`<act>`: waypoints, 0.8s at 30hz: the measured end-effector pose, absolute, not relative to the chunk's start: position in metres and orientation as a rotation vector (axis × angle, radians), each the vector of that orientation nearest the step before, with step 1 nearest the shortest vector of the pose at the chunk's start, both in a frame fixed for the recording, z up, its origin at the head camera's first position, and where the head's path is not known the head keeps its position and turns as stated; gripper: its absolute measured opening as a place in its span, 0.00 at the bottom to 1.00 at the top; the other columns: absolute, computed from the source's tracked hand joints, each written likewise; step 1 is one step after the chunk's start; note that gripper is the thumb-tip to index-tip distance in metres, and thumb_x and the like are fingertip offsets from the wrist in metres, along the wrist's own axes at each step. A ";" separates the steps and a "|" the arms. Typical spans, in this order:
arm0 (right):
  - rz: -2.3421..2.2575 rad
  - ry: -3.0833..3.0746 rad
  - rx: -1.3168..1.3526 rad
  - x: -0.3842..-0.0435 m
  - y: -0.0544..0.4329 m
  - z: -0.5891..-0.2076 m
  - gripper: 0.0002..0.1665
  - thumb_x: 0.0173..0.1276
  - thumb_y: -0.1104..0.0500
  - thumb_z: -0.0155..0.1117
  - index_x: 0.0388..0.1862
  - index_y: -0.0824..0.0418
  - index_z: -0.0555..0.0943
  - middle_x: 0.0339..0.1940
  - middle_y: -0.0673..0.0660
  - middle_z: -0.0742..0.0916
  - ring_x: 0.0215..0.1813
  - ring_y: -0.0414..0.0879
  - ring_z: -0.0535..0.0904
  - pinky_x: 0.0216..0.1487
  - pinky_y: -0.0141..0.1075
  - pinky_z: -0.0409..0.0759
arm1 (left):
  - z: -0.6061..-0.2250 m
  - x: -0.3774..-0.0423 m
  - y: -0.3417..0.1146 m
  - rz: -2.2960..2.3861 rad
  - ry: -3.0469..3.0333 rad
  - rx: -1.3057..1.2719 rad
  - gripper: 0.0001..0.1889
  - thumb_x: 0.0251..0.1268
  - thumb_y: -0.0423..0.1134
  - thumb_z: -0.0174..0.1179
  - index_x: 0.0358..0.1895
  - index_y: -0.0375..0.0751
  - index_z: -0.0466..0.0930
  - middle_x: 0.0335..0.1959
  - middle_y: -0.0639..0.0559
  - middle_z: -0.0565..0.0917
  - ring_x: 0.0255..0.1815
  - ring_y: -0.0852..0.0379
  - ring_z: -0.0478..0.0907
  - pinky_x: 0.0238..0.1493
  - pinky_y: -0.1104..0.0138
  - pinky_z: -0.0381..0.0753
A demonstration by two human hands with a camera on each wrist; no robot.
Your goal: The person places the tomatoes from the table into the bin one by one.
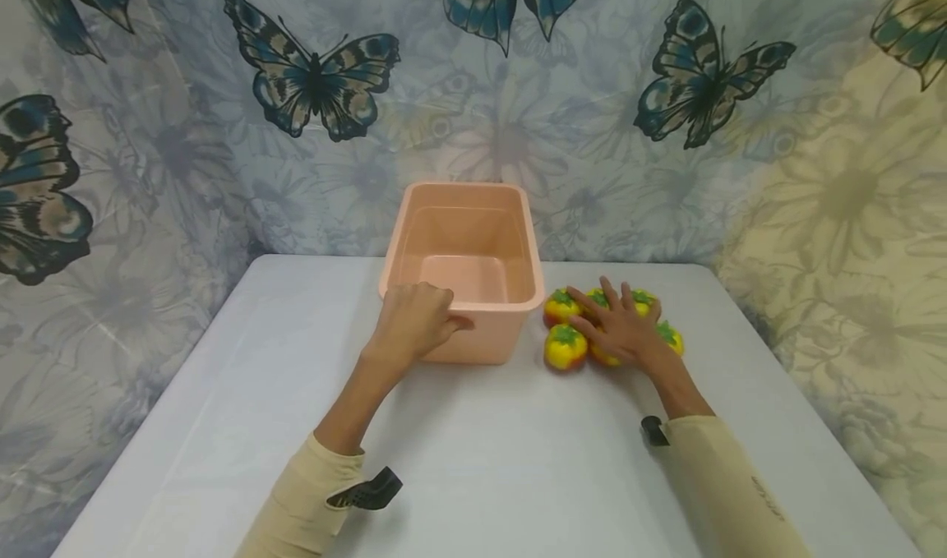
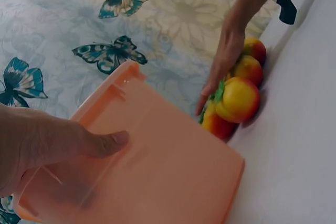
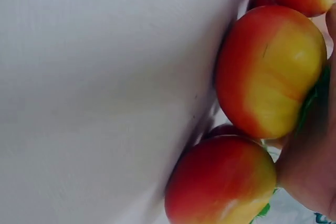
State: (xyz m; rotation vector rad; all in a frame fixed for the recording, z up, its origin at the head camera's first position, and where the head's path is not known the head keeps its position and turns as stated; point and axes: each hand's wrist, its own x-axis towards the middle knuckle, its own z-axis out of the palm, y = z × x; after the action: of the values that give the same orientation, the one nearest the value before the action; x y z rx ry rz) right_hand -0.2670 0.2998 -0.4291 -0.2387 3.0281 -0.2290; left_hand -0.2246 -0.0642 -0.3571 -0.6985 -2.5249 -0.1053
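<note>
My left hand (image 1: 414, 318) grips the near rim of a peach-coloured plastic bin (image 1: 484, 338); the bin's visible inside holds nothing. In the left wrist view the thumb (image 2: 102, 144) presses on the bin's outer wall, while the fingers are largely hidden behind it. To the right of the bin, my right hand (image 1: 625, 329) lies spread over a cluster of red-and-yellow, persimmon-like fruits (image 1: 565, 351) with green leafy tops. It rests on them with extended fingers and partly hides several. The right wrist view shows the fruits (image 3: 270, 72) close up, beside the palm edge (image 3: 312, 174).
A white table (image 1: 518, 468) carries the bin and the fruits, both towards its far edge. Behind it hangs a butterfly-and-flower patterned cloth (image 1: 577, 180). Black straps or mounts (image 1: 370, 491) sit at both sleeve cuffs.
</note>
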 end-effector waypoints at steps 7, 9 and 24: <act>-0.232 3.034 -0.246 -0.266 0.302 -0.428 0.45 0.75 0.18 0.29 0.86 0.30 0.52 0.88 0.71 0.49 0.83 0.84 0.42 0.65 0.90 0.33 | -0.355 -0.220 -0.062 -0.121 -2.564 -0.716 0.30 0.52 0.65 0.76 0.16 0.45 0.74 0.12 0.57 0.61 0.17 0.61 0.57 0.19 0.69 0.55; -0.215 3.028 -0.250 -0.266 0.302 -0.429 0.45 0.74 0.18 0.28 0.86 0.30 0.51 0.88 0.71 0.49 0.83 0.84 0.43 0.66 0.89 0.33 | -0.354 -0.218 -0.063 -0.080 -2.565 -0.730 0.30 0.53 0.67 0.74 0.18 0.44 0.76 0.12 0.56 0.66 0.16 0.61 0.61 0.18 0.68 0.61; -0.189 3.065 -0.279 -0.270 0.300 -0.436 0.43 0.76 0.20 0.27 0.86 0.29 0.51 0.88 0.70 0.50 0.83 0.82 0.46 0.65 0.90 0.33 | -0.357 -0.229 -0.083 -0.026 -2.521 -0.789 0.33 0.56 0.70 0.70 0.15 0.48 0.70 0.11 0.60 0.56 0.15 0.61 0.56 0.16 0.68 0.52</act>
State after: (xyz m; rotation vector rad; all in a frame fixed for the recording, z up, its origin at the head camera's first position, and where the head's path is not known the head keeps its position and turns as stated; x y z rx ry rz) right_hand -0.2705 0.2996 -0.4356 -0.2786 3.0652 -0.1887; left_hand -0.2288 -0.0828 -0.3574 -0.7893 -2.5205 -0.0263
